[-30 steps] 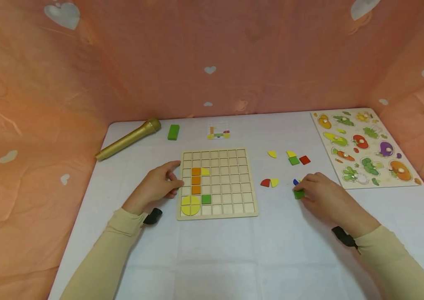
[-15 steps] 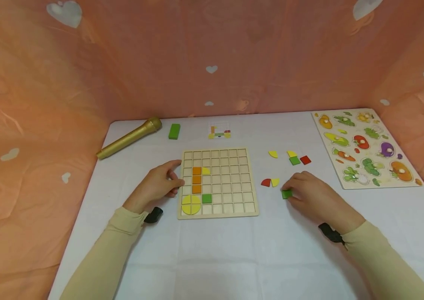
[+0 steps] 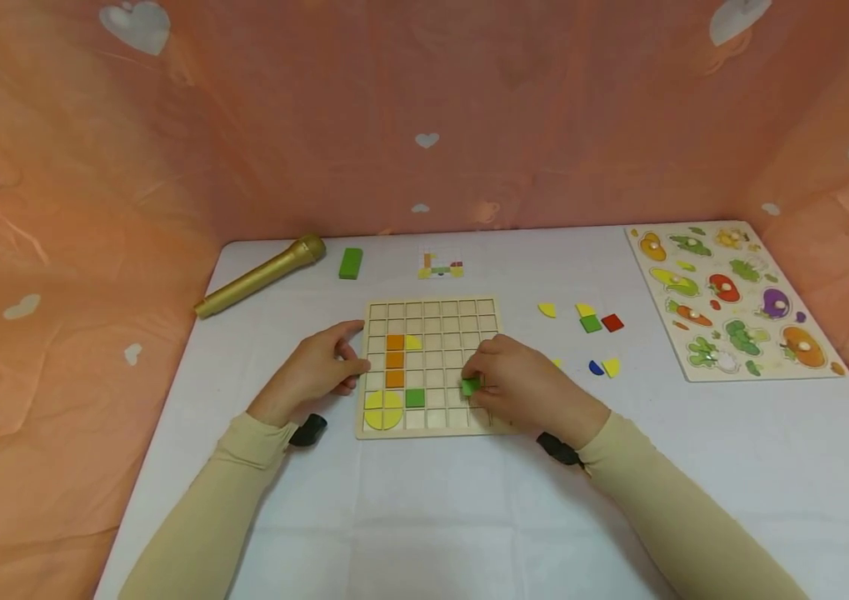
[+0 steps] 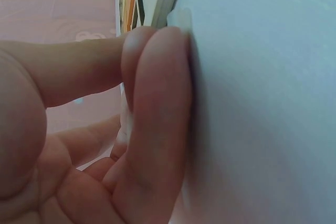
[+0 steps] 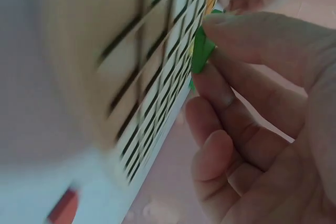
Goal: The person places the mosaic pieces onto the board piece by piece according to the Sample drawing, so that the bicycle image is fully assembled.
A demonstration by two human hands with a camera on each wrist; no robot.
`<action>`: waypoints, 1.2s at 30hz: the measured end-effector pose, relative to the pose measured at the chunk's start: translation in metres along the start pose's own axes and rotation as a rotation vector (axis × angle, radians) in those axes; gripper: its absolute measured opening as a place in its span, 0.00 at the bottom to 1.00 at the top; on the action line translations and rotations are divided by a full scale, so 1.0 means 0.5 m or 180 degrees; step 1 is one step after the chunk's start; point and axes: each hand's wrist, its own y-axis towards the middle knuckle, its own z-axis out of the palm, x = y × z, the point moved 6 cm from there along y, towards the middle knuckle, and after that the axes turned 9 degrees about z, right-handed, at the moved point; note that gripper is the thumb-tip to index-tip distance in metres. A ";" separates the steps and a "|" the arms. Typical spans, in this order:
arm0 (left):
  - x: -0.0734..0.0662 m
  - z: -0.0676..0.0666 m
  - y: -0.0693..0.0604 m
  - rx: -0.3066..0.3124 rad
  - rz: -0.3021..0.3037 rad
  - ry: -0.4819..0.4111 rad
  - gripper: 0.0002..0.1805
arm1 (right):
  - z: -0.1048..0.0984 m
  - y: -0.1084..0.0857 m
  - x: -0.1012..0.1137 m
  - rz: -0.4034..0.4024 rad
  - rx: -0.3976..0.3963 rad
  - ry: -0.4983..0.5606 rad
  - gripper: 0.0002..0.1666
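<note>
A wooden grid board [image 3: 432,321] lies on the table in the head view. My left hand [image 3: 312,367] touches its left edge with index finger and thumb, the other fingers loosely bent. Over the right half of the board, my right hand [image 3: 525,385] pinches a green square tile [image 5: 202,51] between thumb and fingers, and the tile looks tilted. On the board sit a column of orange squares [image 3: 394,360], a yellow quarter-circle [image 3: 412,342], a yellow circle of quarter pieces [image 3: 382,410] and a green square [image 3: 414,397]. My right hand covers part of the board.
Right of the board lie yellow quarter pieces [image 3: 547,310], a green square [image 3: 591,323], a red square [image 3: 612,322] and a blue half-circle [image 3: 596,367]. A vegetable puzzle [image 3: 739,300] stands far right. Behind are a pattern card [image 3: 440,262], green block [image 3: 351,263] and gold microphone [image 3: 262,275].
My right hand has moved left with the green square tile, from the loose pieces to over the board. The blue half-circle and a yellow quarter are uncovered. My left hand stays put.
</note>
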 end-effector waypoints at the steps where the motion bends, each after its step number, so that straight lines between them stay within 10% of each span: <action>1: -0.001 0.001 0.001 0.0003 0.0003 -0.0001 0.43 | 0.005 0.006 0.011 -0.0018 0.0010 0.0025 0.09; 36: 0.001 -0.002 0.002 -0.0007 0.0028 0.0082 0.42 | 0.059 0.047 0.066 -0.0286 0.0061 0.0038 0.12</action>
